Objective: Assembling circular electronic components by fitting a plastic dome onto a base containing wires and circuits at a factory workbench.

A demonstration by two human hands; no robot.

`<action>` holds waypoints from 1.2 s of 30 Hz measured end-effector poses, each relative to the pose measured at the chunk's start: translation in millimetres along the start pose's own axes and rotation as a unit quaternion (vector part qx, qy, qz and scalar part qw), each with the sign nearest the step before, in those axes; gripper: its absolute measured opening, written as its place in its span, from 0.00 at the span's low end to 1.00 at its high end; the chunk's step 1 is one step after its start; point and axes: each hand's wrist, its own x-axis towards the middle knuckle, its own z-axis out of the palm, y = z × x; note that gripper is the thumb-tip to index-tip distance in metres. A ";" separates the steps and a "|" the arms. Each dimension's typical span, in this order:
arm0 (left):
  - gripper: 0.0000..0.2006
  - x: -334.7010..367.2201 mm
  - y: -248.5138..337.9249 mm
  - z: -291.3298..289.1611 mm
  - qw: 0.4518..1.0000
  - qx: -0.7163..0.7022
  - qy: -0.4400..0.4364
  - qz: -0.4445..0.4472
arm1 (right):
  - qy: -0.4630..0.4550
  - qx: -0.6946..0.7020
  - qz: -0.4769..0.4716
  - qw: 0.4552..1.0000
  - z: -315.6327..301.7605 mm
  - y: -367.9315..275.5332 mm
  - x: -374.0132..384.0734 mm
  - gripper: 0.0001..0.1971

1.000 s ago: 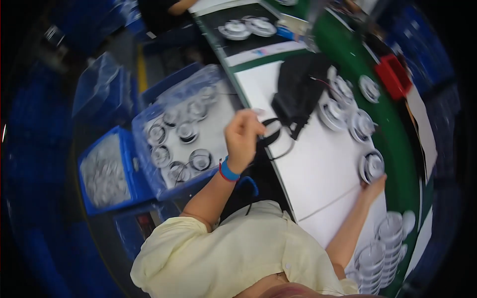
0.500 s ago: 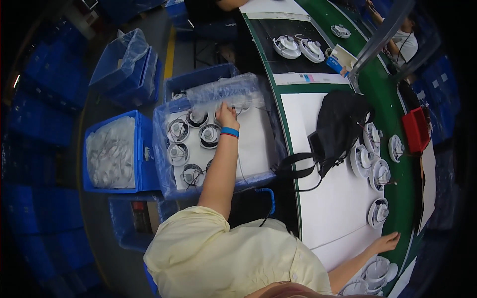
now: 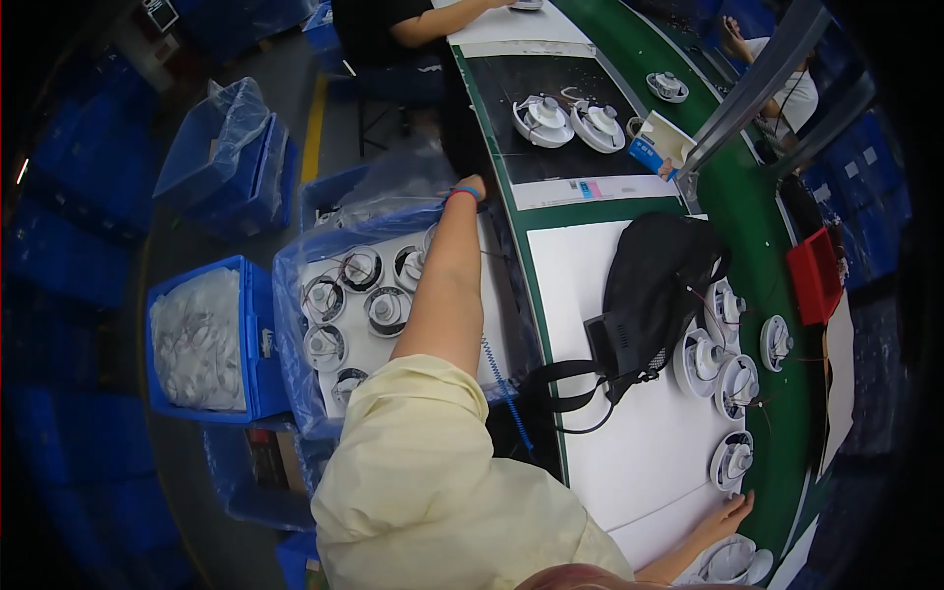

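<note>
My left arm reaches over a blue bin lined with clear plastic. Blue and red bands circle its wrist. At the bin's far right corner, my left hand is beside the bunched plastic liner; its fingers are too hidden to read. Inside the bin, several round white-and-black parts with wires lie on a white sheet. My right hand is open near the bench's right side, fingers outstretched. It is just below a white round wired part and above stacked white round pieces.
A black bag lies on the white-covered bench. Similar parts sit on the green surface and a black mat. Left of the lined bin stand a blue bin of bagged pieces and another blue bin. Other people are beyond.
My left hand has moved farther away and right, to the bin's far corner. The liner has shifted toward the far side. My right hand is slightly lower and left in the picture.
</note>
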 end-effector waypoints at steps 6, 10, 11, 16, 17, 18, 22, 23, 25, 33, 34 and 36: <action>0.25 -87.0 244.1 62.3 0.972 -0.191 -0.040 -0.134 | 0.063 -0.201 -0.037 0.977 -90.0 -17.7 -10.5 0.20; 0.15 -204.1 233.3 -13.6 0.917 -0.335 0.191 -0.105 | 0.118 -0.161 -0.046 0.979 -71.2 -20.6 -6.7 0.19; 0.17 -223.7 155.7 18.5 0.867 -0.476 0.017 -0.146 | 0.123 -0.126 -0.053 0.983 -50.2 -25.3 -4.3 0.19; 0.16 -326.6 255.0 64.8 0.335 -0.840 -0.205 -0.374 | 0.191 -0.139 -0.080 0.968 -52.8 -51.2 -8.6 0.18; 0.14 -322.4 236.8 98.3 0.308 -0.877 -0.149 -0.337 | 0.167 -0.116 -0.107 0.973 -43.7 -56.0 -4.3 0.17; 0.14 -311.0 222.9 124.7 0.312 -0.879 -0.135 -0.335 | 0.142 -0.092 -0.134 0.977 -33.1 -60.4 -1.3 0.17; 0.13 -269.9 269.0 136.2 0.273 -0.899 0.074 -0.335 | 0.131 -0.096 -0.138 0.977 -27.9 -66.2 -2.9 0.16; 0.14 -265.4 284.0 119.2 0.219 -0.896 0.127 -0.365 | 0.132 -0.083 -0.146 0.977 -26.5 -66.9 -5.3 0.15; 0.13 -264.4 291.2 110.5 0.254 -0.888 0.185 -0.336 | 0.135 -0.069 -0.156 0.976 -26.4 -68.9 -10.7 0.15; 0.13 -344.2 257.1 74.7 0.292 -0.931 -0.038 -0.218 | 0.112 -0.028 -0.193 0.974 -29.3 -112.2 -35.8 0.14; 0.14 -360.0 254.6 72.1 0.264 -0.938 -0.083 -0.210 | 0.111 -0.029 -0.193 0.974 -29.3 -114.7 -35.0 0.14; 0.15 -387.2 253.7 58.9 0.236 -0.943 -0.127 -0.199 | 0.078 -0.007 -0.219 0.973 -30.7 -119.8 -33.6 0.14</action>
